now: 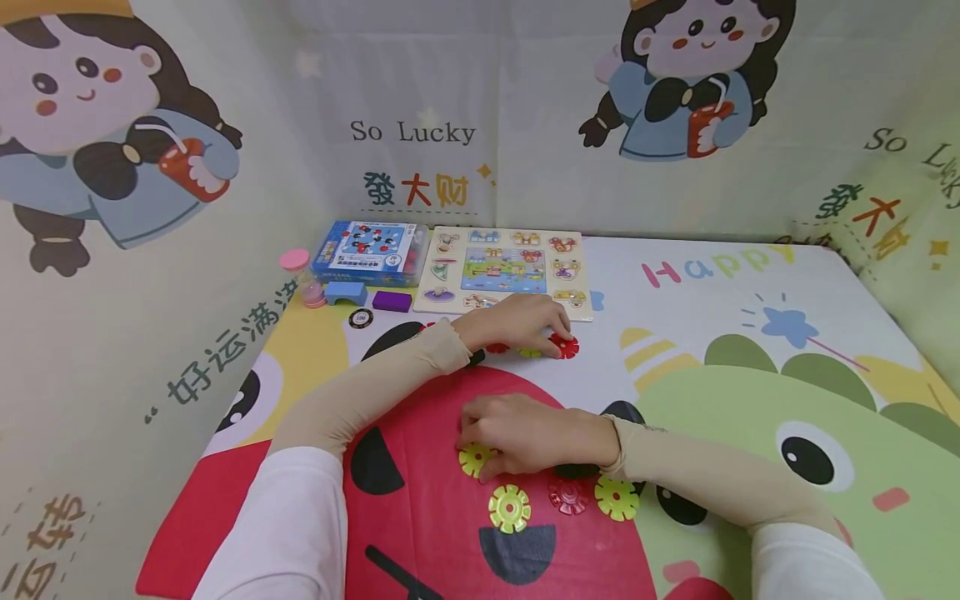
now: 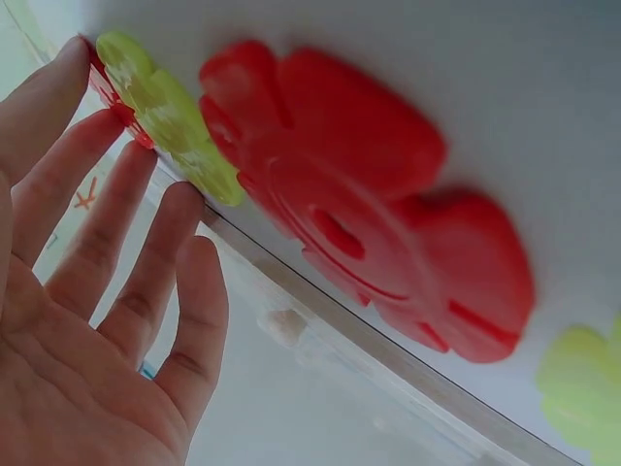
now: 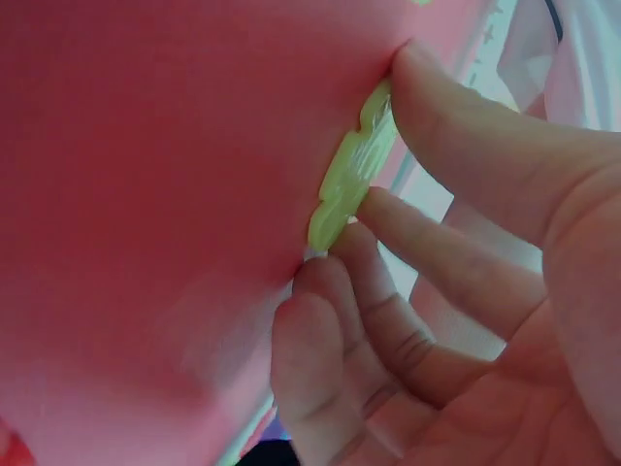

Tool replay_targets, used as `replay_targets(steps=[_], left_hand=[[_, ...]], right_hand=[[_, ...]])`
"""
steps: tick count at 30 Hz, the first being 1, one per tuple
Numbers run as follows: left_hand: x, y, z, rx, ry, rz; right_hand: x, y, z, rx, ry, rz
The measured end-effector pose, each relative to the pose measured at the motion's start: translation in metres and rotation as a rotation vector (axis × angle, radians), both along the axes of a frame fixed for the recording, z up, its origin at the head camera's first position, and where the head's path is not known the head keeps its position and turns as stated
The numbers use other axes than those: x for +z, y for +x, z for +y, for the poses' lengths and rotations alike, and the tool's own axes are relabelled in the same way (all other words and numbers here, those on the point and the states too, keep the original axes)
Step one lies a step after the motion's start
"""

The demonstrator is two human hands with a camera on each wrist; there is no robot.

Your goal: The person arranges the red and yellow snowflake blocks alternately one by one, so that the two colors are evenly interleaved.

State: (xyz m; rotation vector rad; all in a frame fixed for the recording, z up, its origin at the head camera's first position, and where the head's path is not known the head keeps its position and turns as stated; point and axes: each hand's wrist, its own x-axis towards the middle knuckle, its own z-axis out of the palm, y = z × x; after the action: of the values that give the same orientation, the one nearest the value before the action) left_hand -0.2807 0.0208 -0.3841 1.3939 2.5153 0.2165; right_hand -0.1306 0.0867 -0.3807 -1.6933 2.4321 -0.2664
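Observation:
Flower-shaped plastic snowflake discs in red and yellow lie flat on the printed tablecloth. My left hand (image 1: 517,322) reaches to the far row. Its thumb and fingertips are at the edges of a red snowflake disc (image 1: 567,346), the row's right end. Beside it lie a yellow disc (image 1: 530,352) and another red disc (image 2: 359,204), large in the left wrist view. Nearer me, my right hand (image 1: 525,429) pinches a yellow snowflake disc (image 3: 354,175) by its edges between thumb and fingers, close over the red print. The hand partly covers this disc in the head view.
Nearer me lie a yellow disc (image 1: 510,509), a red disc (image 1: 568,497) and another yellow disc (image 1: 617,498). At the back stand a wooden puzzle board (image 1: 427,293), a blue box (image 1: 371,250), a sand timer (image 1: 303,279), blue (image 1: 346,292) and purple (image 1: 392,301) blocks, and a round chip (image 1: 361,318).

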Motion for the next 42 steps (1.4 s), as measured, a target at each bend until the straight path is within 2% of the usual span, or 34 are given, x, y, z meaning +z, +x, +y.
replay_targets(steps=[3,7,15,21,29,34,42], left_hand=[[0.001,0.001,0.000,0.003,0.004,-0.011],[0.002,0.002,0.001,0.002,0.005,-0.013],[0.003,0.002,0.001,0.010,0.004,-0.018],[0.003,0.001,0.001,0.009,0.012,-0.024],[0.003,0.001,0.001,-0.005,0.013,-0.018],[0.001,-0.001,0.001,-0.019,0.026,-0.010],[0.002,0.000,0.000,-0.023,0.021,0.006]], right_hand=[[0.001,-0.004,-0.001,-0.054,0.014,-0.064],[0.002,-0.005,-0.002,-0.107,0.039,-0.100],[0.003,-0.003,-0.001,-0.186,0.069,-0.052],[0.003,-0.004,0.004,-0.166,0.052,-0.066],[0.002,-0.015,0.007,-0.152,0.058,-0.213],[0.001,-0.018,0.006,-0.155,0.074,-0.194],[0.004,-0.010,0.006,-0.135,0.016,-0.199]])
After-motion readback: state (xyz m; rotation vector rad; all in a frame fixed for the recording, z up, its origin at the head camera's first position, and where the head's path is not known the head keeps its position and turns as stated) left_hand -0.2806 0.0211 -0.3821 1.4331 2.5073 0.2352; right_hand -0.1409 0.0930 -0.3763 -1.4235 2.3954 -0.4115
